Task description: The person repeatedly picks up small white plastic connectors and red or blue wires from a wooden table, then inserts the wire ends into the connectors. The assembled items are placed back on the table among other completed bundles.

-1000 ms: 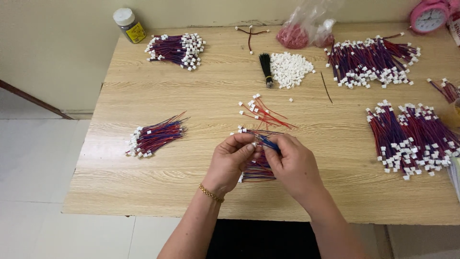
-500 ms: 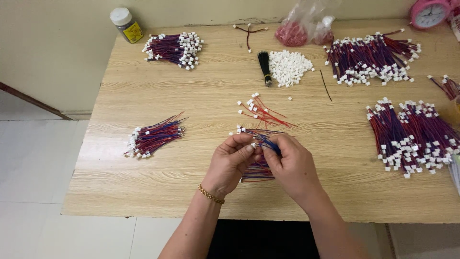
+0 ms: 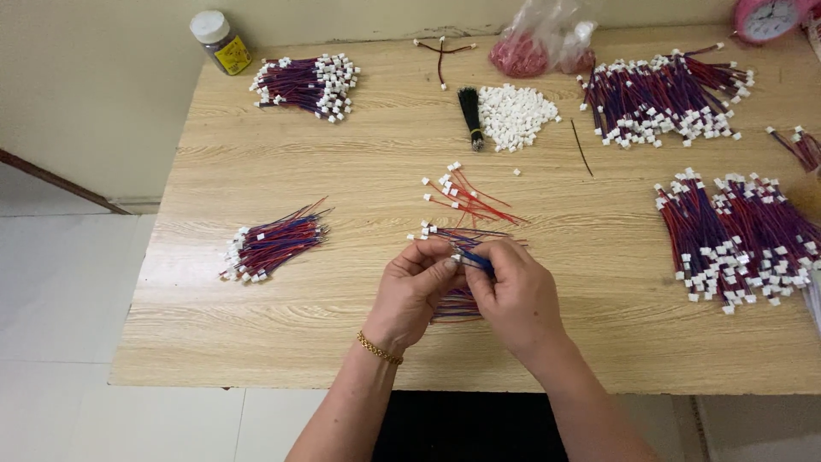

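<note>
My hands hide most of the thin blue wire point(image 3: 475, 259) & the bundle under them, lower centre; pink round clock point(image 3: 764, 17) cut off, top right edge.

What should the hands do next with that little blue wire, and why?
Probably push the blue wire into a small white plug. Both hands, left and right, pinch it together over the table, and the finished bundle nearby has white plugs on its wire ends. Whether a plug is already in the fingers is hidden.
</note>
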